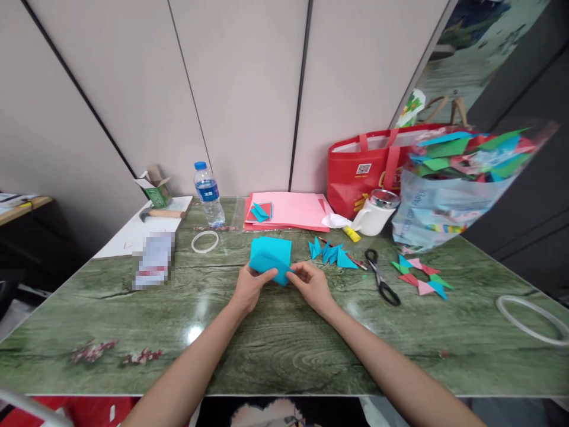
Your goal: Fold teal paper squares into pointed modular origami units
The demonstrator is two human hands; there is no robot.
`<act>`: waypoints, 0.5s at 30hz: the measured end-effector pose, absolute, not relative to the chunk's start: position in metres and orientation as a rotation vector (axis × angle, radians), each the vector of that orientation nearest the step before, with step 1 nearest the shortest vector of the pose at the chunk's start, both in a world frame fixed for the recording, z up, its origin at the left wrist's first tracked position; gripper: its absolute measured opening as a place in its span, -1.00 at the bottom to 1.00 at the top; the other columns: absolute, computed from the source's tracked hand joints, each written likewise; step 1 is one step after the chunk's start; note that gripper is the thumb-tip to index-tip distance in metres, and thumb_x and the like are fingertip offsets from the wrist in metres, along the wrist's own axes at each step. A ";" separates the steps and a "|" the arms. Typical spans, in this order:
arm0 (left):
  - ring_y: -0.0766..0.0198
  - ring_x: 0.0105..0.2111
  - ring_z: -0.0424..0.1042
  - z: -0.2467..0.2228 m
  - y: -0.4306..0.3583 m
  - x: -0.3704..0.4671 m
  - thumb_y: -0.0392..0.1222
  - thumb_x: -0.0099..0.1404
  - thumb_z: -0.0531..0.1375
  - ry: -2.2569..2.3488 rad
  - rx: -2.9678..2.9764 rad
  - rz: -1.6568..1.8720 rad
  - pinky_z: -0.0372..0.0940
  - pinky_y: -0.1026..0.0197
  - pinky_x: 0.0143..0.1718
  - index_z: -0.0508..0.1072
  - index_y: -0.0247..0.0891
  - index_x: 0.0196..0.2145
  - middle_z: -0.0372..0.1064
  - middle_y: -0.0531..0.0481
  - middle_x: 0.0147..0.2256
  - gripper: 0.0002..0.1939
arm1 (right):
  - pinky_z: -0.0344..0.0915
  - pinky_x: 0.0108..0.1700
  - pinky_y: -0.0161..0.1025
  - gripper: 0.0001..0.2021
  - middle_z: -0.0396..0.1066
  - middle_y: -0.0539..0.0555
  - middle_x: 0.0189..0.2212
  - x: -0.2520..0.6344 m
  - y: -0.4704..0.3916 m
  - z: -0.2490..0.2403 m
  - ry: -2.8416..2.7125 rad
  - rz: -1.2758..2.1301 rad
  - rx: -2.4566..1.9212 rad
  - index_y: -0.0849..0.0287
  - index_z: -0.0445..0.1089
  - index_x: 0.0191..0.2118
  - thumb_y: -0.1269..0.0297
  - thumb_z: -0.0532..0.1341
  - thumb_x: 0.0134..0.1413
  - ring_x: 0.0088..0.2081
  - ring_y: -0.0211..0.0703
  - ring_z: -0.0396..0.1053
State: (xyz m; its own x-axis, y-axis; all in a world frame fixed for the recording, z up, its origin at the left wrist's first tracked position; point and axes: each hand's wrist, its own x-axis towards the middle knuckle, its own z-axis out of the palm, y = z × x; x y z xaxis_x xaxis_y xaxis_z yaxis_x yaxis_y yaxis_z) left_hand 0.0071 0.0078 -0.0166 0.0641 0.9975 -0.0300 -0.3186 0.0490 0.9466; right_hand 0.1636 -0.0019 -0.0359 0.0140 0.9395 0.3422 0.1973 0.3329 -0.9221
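Together, both hands (277, 286) pinch folded blue paper (270, 262).

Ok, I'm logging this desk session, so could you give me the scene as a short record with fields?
Left hand: grips the left side of the blue paper
Right hand: fingers at the paper's lower right edge
Sheet count in grip: cannot tell
Surface: green wood-patterned table
Right of the hands: folded blue pieces, black-handled scissors, ring of multicoloured folded pieces
Behind the paper: pink sheets
Far left: hammer, water bottle
Far right: red bag, white mug
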 end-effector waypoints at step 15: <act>0.31 -0.46 0.33 -0.012 0.008 0.005 -0.12 -0.04 0.26 0.997 1.143 1.281 0.39 0.19 -0.49 0.38 -0.32 -0.26 0.35 0.01 -0.37 -0.63 | 0.29 -0.35 -0.23 -0.80 0.45 0.06 -0.34 0.167 -0.006 -0.025 -1.483 0.705 -1.121 0.09 0.46 -0.26 0.24 0.17 -0.05 -0.35 -0.14 0.35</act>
State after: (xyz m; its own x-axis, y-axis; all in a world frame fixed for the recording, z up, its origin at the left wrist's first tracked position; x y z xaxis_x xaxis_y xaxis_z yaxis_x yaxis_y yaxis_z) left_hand 0.0051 0.0082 -0.0123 0.0624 0.9962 0.0609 -0.1851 -0.0484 0.9815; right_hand 0.1674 -0.0058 -0.0250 0.0413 0.9150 0.4014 0.2670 0.3770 -0.8869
